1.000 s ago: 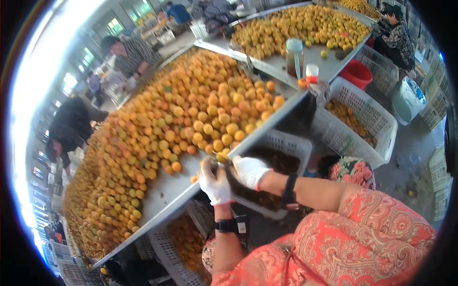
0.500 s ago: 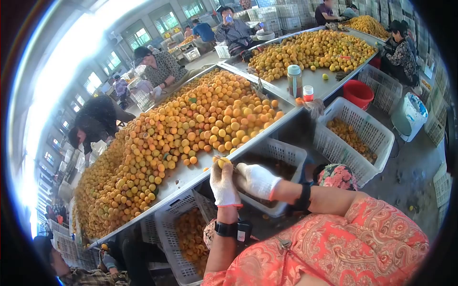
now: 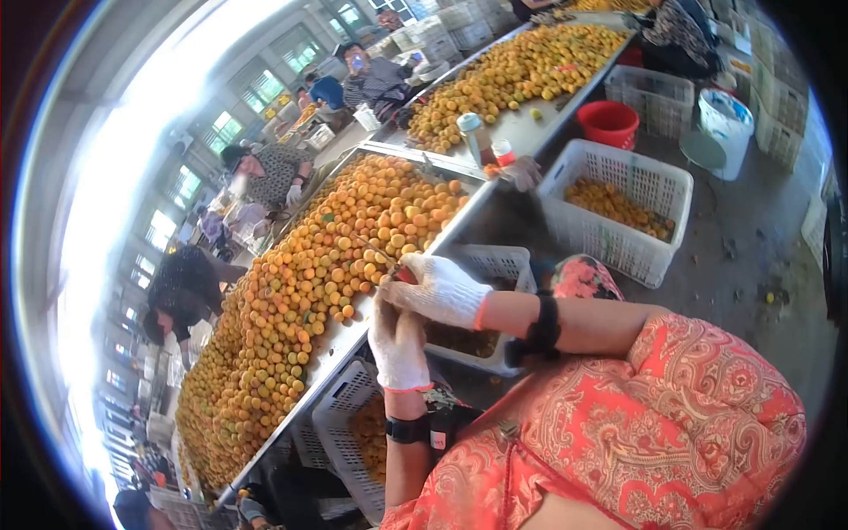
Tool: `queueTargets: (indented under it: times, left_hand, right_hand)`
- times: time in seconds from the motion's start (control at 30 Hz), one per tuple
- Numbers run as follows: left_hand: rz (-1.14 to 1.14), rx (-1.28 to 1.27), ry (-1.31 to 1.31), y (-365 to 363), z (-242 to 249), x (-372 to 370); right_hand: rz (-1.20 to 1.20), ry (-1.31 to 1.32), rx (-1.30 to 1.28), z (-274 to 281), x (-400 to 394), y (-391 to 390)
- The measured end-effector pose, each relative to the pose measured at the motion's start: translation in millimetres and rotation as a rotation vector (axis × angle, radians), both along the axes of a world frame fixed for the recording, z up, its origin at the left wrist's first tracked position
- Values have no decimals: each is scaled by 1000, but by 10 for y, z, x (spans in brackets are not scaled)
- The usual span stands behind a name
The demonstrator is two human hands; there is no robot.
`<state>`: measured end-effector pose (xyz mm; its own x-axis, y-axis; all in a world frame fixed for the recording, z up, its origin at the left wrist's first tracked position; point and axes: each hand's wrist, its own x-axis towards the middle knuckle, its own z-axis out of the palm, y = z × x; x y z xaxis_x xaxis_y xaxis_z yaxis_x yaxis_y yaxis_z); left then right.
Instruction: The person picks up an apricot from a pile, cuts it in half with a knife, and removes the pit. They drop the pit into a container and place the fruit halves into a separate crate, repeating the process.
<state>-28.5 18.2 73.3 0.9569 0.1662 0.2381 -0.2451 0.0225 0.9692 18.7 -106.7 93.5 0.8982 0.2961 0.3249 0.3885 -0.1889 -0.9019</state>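
My left hand (image 3: 399, 340), in a white knit glove, is closed with its fingertips under the right hand; what it holds, if anything, is hidden. My right hand (image 3: 442, 291), also gloved, is closed on a small knife (image 3: 404, 275); a red part shows at the fingers and a thin blade points up and left. Both hands touch each other above the table edge. Just beyond them lies a large heap of apricots (image 3: 309, 256) on the metal table (image 3: 331, 346).
Below the table edge stand white crates (image 3: 344, 415) holding apricot pieces. Another crate (image 3: 609, 243) stands to the right, near a red bucket (image 3: 609, 124) and a white bucket (image 3: 726, 132). A bottle (image 3: 473, 137) and a jar (image 3: 503, 152) stand at the table's corner. Several people sit around.
The view has turned, shifting the scene left and down. The right hand has moved over the left fingertips, and the knife now shows. The apricot seen earlier in the left hand is out of sight.
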Motion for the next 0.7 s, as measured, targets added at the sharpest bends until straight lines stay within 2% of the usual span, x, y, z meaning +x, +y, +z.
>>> queueTargets:
  times: [0.13,0.17,0.27,0.33,0.4,0.47,0.53,0.7]
  left_hand:
    - [-89,17,22,-81,85,-42]
    - [26,91,-41,-220,78,-41]
    - [34,213,-35,-287,85,-41]
    - [46,177,-41,-360,97,-70]
    - [21,139,-118,-348,66,-51]
    - [59,96,-58,-435,96,-49]
    - [37,250,-85,-426,67,-22]
    - [-44,89,32,-430,4,63]
  right_hand:
    - [-63,-24,36,14,-46,-103]
    - [-69,-13,70,-61,-8,-99]
    - [-59,50,120,-153,52,-137]
    - [-68,83,176,-148,44,-169]
    - [-105,67,128,-116,36,-219]
    - [-74,78,91,-135,66,-233]
    - [-85,61,134,-165,102,-238]
    - [-97,76,133,-212,155,-281]
